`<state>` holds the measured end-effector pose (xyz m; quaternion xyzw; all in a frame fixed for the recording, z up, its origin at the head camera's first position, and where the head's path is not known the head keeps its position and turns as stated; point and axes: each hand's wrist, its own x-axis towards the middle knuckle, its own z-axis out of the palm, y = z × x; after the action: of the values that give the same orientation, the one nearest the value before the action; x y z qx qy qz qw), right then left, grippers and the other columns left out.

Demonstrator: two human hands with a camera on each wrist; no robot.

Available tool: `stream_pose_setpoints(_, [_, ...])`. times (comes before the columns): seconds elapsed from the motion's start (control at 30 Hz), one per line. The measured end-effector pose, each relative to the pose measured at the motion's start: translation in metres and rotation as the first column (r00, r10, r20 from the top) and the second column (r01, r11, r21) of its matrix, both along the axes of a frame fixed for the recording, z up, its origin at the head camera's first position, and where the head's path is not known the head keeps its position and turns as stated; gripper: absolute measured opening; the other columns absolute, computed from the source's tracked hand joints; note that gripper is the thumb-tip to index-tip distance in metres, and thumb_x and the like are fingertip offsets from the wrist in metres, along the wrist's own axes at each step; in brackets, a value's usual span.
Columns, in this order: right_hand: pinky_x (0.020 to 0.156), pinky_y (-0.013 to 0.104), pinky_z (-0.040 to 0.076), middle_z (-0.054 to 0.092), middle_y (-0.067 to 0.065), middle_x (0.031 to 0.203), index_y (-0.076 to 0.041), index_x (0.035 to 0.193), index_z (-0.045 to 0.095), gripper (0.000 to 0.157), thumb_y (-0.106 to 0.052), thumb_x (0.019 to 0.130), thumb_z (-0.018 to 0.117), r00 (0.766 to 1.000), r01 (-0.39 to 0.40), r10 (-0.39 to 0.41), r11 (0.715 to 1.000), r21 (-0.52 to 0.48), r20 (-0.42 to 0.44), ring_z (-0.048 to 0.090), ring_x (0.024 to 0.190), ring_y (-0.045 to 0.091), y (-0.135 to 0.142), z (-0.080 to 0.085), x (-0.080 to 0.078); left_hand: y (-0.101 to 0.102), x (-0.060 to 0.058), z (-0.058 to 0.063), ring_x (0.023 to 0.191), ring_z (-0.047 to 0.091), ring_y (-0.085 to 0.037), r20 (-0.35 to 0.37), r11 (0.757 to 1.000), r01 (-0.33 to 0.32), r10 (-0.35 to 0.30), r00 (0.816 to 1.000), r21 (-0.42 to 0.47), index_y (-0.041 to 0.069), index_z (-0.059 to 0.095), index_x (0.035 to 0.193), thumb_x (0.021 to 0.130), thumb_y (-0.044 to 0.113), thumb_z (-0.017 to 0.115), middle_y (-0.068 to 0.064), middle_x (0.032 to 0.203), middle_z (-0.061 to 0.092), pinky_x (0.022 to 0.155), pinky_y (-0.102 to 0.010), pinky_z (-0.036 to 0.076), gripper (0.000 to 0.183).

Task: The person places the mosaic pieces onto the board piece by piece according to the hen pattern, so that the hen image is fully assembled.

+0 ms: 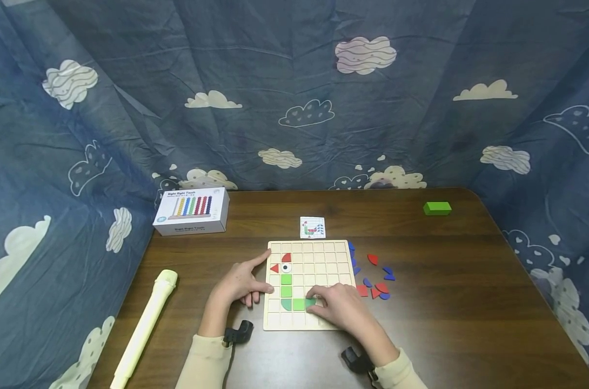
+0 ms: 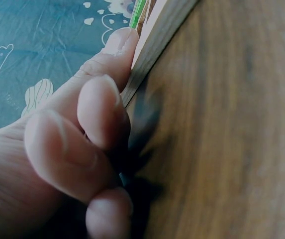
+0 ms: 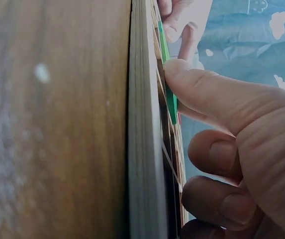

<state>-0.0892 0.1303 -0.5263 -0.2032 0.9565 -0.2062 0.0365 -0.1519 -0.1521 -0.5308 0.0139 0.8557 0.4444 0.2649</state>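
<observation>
A square wooden grid board (image 1: 323, 265) lies on the table. In its left part are a red quarter-circle (image 1: 287, 257), a red triangle (image 1: 274, 268), an eye tile (image 1: 287, 267), light green squares (image 1: 286, 279) and a dark green rounded piece (image 1: 287, 304). My right hand (image 1: 340, 305) pinches another dark green piece (image 1: 310, 303) between thumb and forefinger at the right end of the bottom row; fingers partly hide it. Against the board's left edge, my left hand (image 1: 241, 281) rests its spread forefinger and thumb, its other fingers curled below.
A small pattern card (image 1: 312, 227) lies behind the board. Loose red pieces (image 1: 373, 260) and blue pieces (image 1: 367, 282) are scattered at its right. A white box (image 1: 192, 212) stands back left, a pale yellow stick (image 1: 146, 324) front left, a green block (image 1: 437, 208) back right.
</observation>
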Motion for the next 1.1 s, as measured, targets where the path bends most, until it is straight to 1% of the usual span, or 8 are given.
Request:
stream_pose_setpoints(0.17, [0.051, 0.021, 0.021, 0.033, -0.015, 0.057, -0.030, 0.106, 0.082, 0.022, -0.038, 0.086, 0.088, 1.000, 0.006, -0.006, 1.000, -0.006, 0.015, 0.027, 0.054, 0.003, 0.0014, 0.0007, 0.0004, 0.0011, -0.0005, -0.0008, 0.040, 0.060, -0.014, 0.010, 1.000, -0.001, 0.001, 1.000, -0.005, 0.045, 0.035, 0.165, 0.084, 0.026, 0.092, -0.009, 0.056, 0.069, 0.043, -0.031, 0.057, 0.101])
stream_pose_setpoints(0.37, [0.050, 0.020, 0.021, 0.046, -0.019, 0.057, -0.032, 0.105, 0.083, 0.018, -0.036, 0.088, 0.087, 1.000, -0.026, 0.027, 0.999, -0.038, 0.007, 0.027, 0.053, 0.000, 0.0032, 0.0009, 0.0018, 0.0015, 0.0008, -0.0002, 0.040, 0.060, -0.014, 0.011, 1.000, 0.001, -0.001, 1.000, -0.011, 0.046, 0.034, 0.165, 0.084, 0.027, 0.092, -0.009, 0.056, 0.069, 0.043, -0.031, 0.057, 0.102])
stream_pose_setpoints(0.5, [0.050, 0.020, 0.021, 0.050, -0.019, 0.059, -0.031, 0.104, 0.083, 0.017, -0.033, 0.088, 0.087, 0.999, -0.032, 0.032, 0.999, -0.044, 0.001, 0.027, 0.054, 0.000, 0.0034, 0.0003, 0.0021, 0.0011, 0.0002, -0.0006, 0.040, 0.060, -0.014, 0.011, 1.000, 0.001, -0.001, 1.000, -0.010, 0.046, 0.034, 0.165, 0.084, 0.027, 0.092, -0.009, 0.057, 0.069, 0.043, -0.031, 0.057, 0.102])
stream_pose_setpoints(0.73, [0.050, 0.020, 0.021, 0.046, -0.018, 0.058, -0.031, 0.105, 0.083, 0.017, -0.033, 0.088, 0.086, 0.999, -0.039, 0.040, 0.998, -0.044, 0.015, 0.026, 0.055, 0.001, 0.0032, 0.0008, 0.0018, 0.0000, 0.0000, -0.0014, 0.040, 0.060, -0.014, 0.021, 1.000, -0.006, 0.006, 1.000, -0.003, 0.045, 0.035, 0.165, 0.083, 0.026, 0.093, -0.009, 0.057, 0.069, 0.043, -0.031, 0.057, 0.102])
stream_pose_setpoints(0.97, [0.050, 0.021, 0.020, 0.034, -0.016, 0.057, -0.030, 0.107, 0.082, 0.019, -0.032, 0.088, 0.086, 0.999, -0.032, 0.032, 0.998, -0.047, 0.011, 0.026, 0.054, 0.002, 0.0030, 0.0014, 0.0018, 0.0000, -0.0004, -0.0010, 0.040, 0.059, -0.014, 0.003, 1.000, -0.003, 0.003, 1.000, -0.005, 0.043, 0.036, 0.165, 0.084, 0.027, 0.093, -0.009, 0.057, 0.068, 0.042, -0.029, 0.056, 0.100])
stream_pose_setpoints(1.1, [0.050, 0.021, 0.020, 0.035, -0.016, 0.057, -0.030, 0.106, 0.082, 0.018, -0.031, 0.088, 0.087, 0.999, -0.031, 0.031, 0.998, -0.055, 0.010, 0.027, 0.054, 0.002, 0.0032, 0.0009, 0.0021, 0.0002, -0.0004, -0.0006, 0.040, 0.060, -0.014, 0.008, 1.000, -0.007, 0.007, 1.000, -0.005, 0.043, 0.036, 0.165, 0.084, 0.026, 0.093, -0.009, 0.056, 0.068, 0.042, -0.029, 0.055, 0.100])
